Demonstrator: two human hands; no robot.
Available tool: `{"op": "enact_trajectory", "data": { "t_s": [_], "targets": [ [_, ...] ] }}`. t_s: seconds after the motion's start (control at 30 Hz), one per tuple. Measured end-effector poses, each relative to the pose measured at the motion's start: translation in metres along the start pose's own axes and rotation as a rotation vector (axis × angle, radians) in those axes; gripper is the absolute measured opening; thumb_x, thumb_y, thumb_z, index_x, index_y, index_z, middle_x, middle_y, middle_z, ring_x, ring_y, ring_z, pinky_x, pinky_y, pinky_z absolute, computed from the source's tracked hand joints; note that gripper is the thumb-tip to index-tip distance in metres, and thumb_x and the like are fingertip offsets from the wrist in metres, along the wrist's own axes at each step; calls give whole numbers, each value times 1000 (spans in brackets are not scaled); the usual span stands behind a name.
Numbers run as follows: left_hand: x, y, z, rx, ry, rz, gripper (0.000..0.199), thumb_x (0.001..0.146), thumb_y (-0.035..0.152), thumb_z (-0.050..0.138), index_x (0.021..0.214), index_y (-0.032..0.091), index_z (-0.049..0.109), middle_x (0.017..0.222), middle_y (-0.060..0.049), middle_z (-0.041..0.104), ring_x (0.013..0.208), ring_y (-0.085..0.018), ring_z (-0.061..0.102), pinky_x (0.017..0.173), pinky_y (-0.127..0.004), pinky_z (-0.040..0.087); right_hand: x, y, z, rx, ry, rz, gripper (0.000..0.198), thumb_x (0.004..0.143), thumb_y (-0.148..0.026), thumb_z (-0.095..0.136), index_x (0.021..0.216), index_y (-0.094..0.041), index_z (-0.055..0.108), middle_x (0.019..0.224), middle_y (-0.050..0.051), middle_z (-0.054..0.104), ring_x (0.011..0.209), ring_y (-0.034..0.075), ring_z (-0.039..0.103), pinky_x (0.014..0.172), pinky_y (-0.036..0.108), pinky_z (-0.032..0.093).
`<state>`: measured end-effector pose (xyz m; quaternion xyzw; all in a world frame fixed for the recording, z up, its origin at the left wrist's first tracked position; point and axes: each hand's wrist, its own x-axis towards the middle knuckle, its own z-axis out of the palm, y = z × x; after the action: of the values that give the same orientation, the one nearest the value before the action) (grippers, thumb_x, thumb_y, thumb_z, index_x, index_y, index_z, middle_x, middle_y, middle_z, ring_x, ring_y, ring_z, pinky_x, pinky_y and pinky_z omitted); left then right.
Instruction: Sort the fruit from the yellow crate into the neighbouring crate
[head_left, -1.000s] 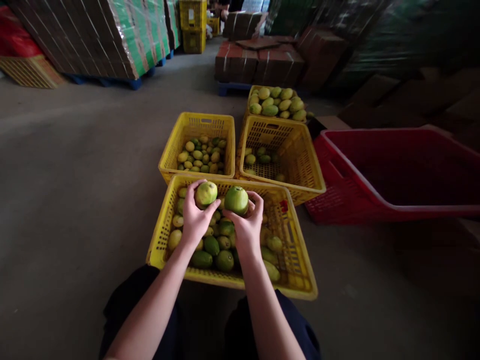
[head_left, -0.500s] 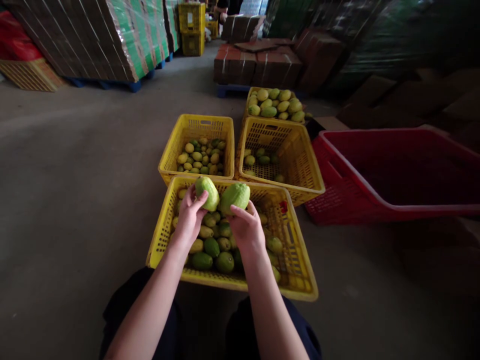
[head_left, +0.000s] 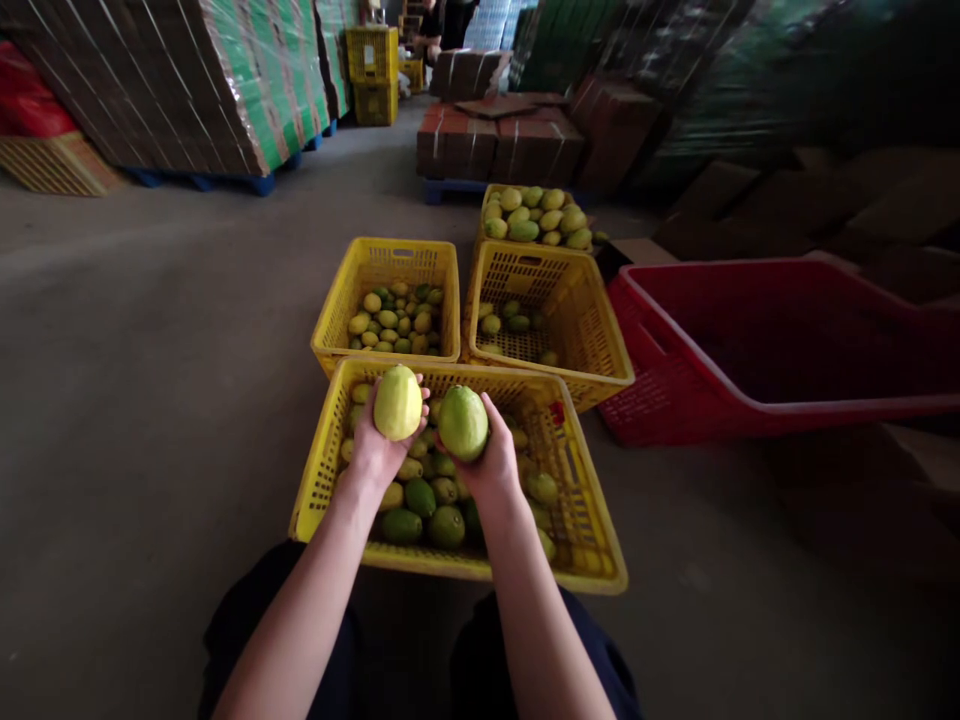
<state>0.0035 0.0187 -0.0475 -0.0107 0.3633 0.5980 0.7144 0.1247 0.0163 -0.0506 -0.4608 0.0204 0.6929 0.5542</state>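
On my left hand [head_left: 379, 440] rests a pale yellow-green lemon-like fruit [head_left: 397, 403], held up with the palm under it and fingers curled at its far side. My right hand [head_left: 491, 455] grips a greener, oval lemon-like fruit [head_left: 463, 424], its thumb along the right side. Both fruits are side by side with a small gap, above a large yellow crate [head_left: 592, 515]. Inside this crate lie many green and yellow fruits [head_left: 420, 497] of the same kind. My forearms cover part of the contents.
Behind the near crate stand two yellow crates, the left one [head_left: 324, 335] and the right one [head_left: 611, 350], both with smaller fruits. A heaped crate of fruit [head_left: 551, 215] is farther back. A red bin [head_left: 652, 385] stands at right. Wrapped pallets [head_left: 247, 80] and cartons [head_left: 499, 140] line the background.
Both fruits have been turned in my hands and now show different faces. My hands have lowered slightly, and the view has shifted a little.
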Motion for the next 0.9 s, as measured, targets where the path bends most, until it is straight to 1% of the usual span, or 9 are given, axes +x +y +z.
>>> {"op": "enact_trajectory", "data": {
  "t_s": [0.13, 0.2, 0.27, 0.37, 0.43, 0.57, 0.67, 0.77, 0.9],
  "targets": [
    [3, -3, -1, -38, 11, -15, 40, 103, 25, 34, 128, 14, 64, 80, -7, 73, 68, -17, 70, 58, -26, 59, 4, 2, -2, -39, 0, 28, 28, 93, -40, 55, 82, -18, 68, 60, 1, 69, 53, 16, 65, 55, 30, 60],
    [4, -3, -2, -51, 11, -36, 39, 103, 31, 37, 123, 14, 66, 83, -7, 73, 73, -19, 72, 65, -29, 62, 4, 3, -2, -32, 1, 43, 30, 94, -43, 55, 83, -18, 68, 61, 1, 69, 58, 19, 68, 56, 31, 60],
    [5, -4, -4, -69, 26, -45, 35, 101, 37, 45, 116, 16, 68, 84, -7, 73, 72, -19, 71, 68, -31, 63, 3, 3, -2, -14, -9, 36, 33, 94, -46, 53, 82, -19, 67, 61, 2, 69, 60, 19, 69, 57, 31, 60],
    [6, -5, -4, -116, 89, 7, 25, 96, 40, 55, 105, 20, 69, 82, -3, 73, 66, -16, 69, 66, -29, 62, 2, 2, -2, 2, -9, -4, 31, 92, -46, 54, 81, -20, 65, 60, 0, 67, 56, 17, 67, 56, 30, 59],
    [7, -5, -4, -149, 141, -3, 22, 96, 38, 56, 105, 21, 68, 80, -2, 72, 64, -15, 68, 63, -28, 62, 4, 1, -4, 1, 1, -10, 29, 91, -46, 56, 83, -20, 65, 60, -1, 67, 53, 16, 65, 55, 29, 59],
    [12, -8, -5, -236, 224, -128, 29, 100, 20, 42, 116, 21, 66, 78, -3, 69, 62, -15, 65, 59, -26, 59, 9, 2, -8, -23, -14, 72, 31, 92, -48, 50, 86, -21, 64, 63, 2, 68, 56, 20, 66, 53, 34, 58],
    [17, -11, -10, -234, 213, -181, 34, 98, 13, 36, 113, 20, 65, 77, -3, 66, 59, -14, 65, 53, -24, 55, 11, 5, -7, -7, -22, 133, 36, 97, -48, 41, 89, -20, 63, 69, 7, 71, 62, 24, 69, 55, 40, 59],
    [22, -14, -16, -193, 173, -182, 28, 98, 24, 38, 101, 19, 65, 74, -3, 65, 59, -16, 66, 52, -26, 53, 14, 7, -8, 3, -3, 102, 35, 96, -48, 41, 90, -20, 62, 73, 7, 73, 64, 24, 70, 57, 40, 60],
    [31, -24, -27, -66, 179, -111, 30, 97, 37, 41, 91, 19, 65, 75, -4, 66, 60, -16, 66, 58, -27, 55, 22, 3, -16, 6, -17, 111, 29, 89, -45, 45, 84, -21, 61, 65, 5, 69, 58, 22, 67, 55, 37, 58]
  ]
}}
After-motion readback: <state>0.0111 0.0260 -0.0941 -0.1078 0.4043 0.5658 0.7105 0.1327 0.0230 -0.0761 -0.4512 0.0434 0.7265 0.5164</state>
